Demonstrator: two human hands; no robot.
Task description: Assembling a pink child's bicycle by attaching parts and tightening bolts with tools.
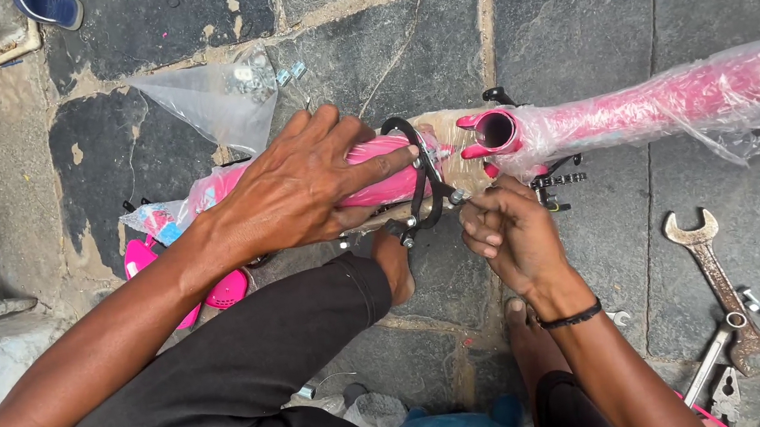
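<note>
Black brake caliper (421, 178) between left hand (304, 188) and right hand (506, 234).

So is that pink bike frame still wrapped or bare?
Wrapped: clear plastic film covers the pink bike frame, bunching loosely along the tube.

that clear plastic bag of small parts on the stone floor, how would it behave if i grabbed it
The clear bag looks thin and crumpled, so probably floppy and very light. The small metal bits at one end would likely slide and shift its weight.
</note>
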